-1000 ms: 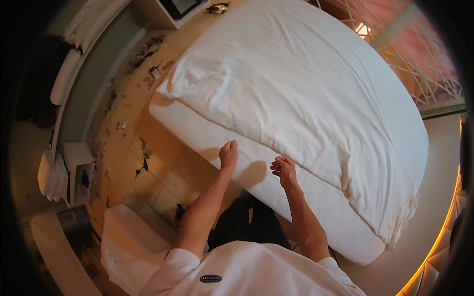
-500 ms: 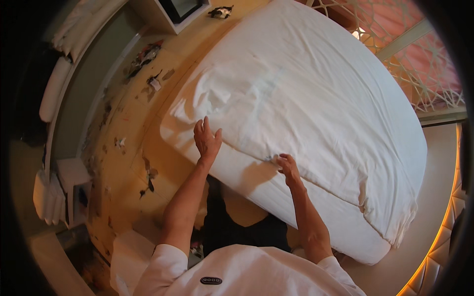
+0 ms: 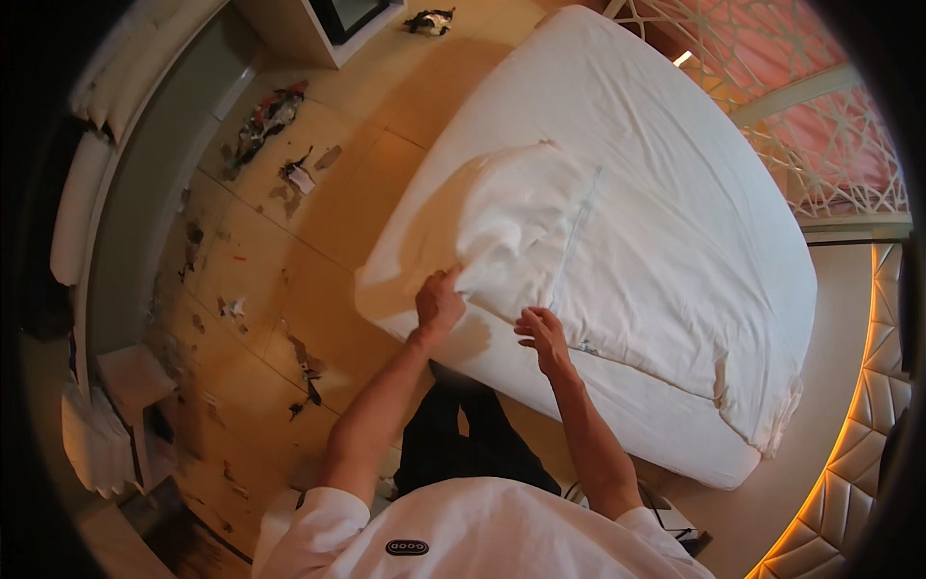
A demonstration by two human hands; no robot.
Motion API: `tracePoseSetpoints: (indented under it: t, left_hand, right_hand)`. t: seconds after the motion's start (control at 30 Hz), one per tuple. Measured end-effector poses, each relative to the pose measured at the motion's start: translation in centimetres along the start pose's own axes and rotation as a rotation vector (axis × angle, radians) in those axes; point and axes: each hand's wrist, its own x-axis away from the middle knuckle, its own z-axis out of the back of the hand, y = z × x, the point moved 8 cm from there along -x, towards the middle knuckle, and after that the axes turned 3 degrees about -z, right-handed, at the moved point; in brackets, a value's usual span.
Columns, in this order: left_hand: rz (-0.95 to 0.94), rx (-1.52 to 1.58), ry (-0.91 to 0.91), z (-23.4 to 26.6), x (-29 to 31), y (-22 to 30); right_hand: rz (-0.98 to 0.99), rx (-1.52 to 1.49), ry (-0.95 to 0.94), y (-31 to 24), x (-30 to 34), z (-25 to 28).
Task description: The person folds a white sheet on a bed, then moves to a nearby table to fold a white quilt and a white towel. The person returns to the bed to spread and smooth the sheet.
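The broad bed in a smooth white fitted sheet [image 3: 627, 410] fills the middle of the view, its near edge running from the near-left corner close to the person down to the near-right corner. On it lies the large, wrinkled white fabric cover [image 3: 646, 280], set back from the near edge and crumpled by the near-right corner. Its left end has just shifted: half a second ago it reached nearly to the bed's left edge, and now it sits well inside, leaving a wide strip of sheet bare there. For the handling, this seems to mean that the left end is loosened and gathered, while the rest stays spread. Past the left edge lies the tan tiled floor [image 3: 328, 222], with a ragged heap of dark, red and silvery scraps [image 3: 265, 121]. The hands are apart. The left hand [image 3: 440, 304], spread a moment ago, is now closed on the cover's edge near the near-left corner. The right hand [image 3: 543, 340] has loosely bent fingers and grasps nothing visible; whether it touches the cover cannot be told. Smallest is a grey spot [image 3: 585, 346] on the cover's near edge.
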Motion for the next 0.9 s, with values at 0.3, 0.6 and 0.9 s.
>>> tracePoseSetpoints:
  t: [0.3, 0.6, 0.9]
  left_hand:
    - [-0.102, 0.184, -0.038, 2.5, 2.7, 6.2]
    - [0.021, 0.448, -0.642, 0.3, 1.7, -3.5]
    - [-0.037, 0.377, -0.624, 8.8, -7.7, -14.9]
  right_hand:
    - [0.473, 0.301, -0.117, -5.5, -3.8, -8.8]
    - [0.138, -0.088, 0.223, -3.7, -6.6, -12.8]
    - [0.091, 0.776, 0.726, -1.1, -10.8, -12.8]
